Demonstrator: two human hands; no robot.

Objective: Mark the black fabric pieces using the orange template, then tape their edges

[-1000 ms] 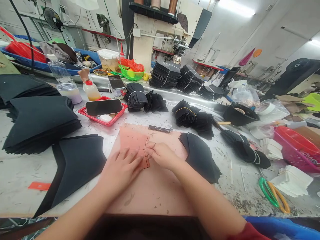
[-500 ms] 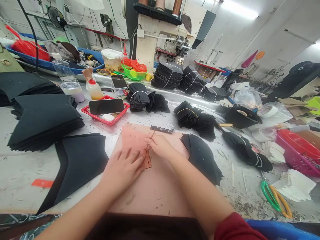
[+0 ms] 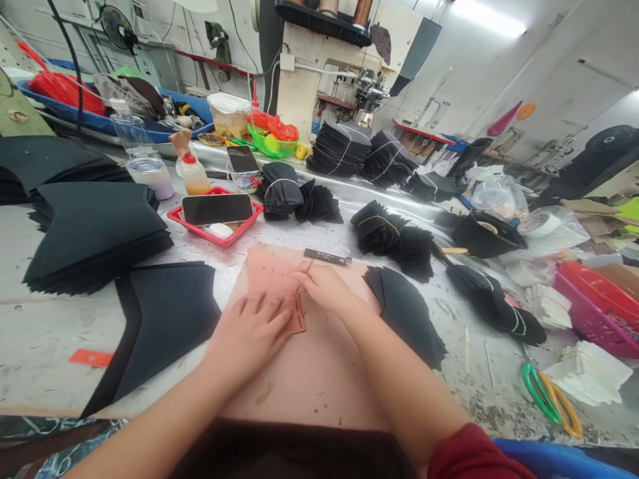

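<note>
A pinkish sheet (image 3: 309, 379) lies on the table in front of me. My left hand (image 3: 254, 329) is flat with fingers spread, pressing on a small orange-brown template (image 3: 298, 318) that has slots along its right edge. My right hand (image 3: 322, 283) is closed in a pinch around a thin, pen-like tool (image 3: 308, 267), its lower end at the template's upper right. Whether the tip is a pen or a point is too small to tell. Just beyond my right hand lies a narrow black box (image 3: 327, 257) with pale lettering.
Black cut pieces are stacked at left (image 3: 97, 233) and lie right of the sheet (image 3: 409, 316). A red tray (image 3: 214, 234) holding a phone stands behind. Scissors with green and orange handles (image 3: 552, 399) lie at right. A sewing machine (image 3: 319, 73) rises at the back.
The whole view has shifted slightly to the right. My left hand stays on the template, and my right hand still pinches the tool near the template's upper right edge.
</note>
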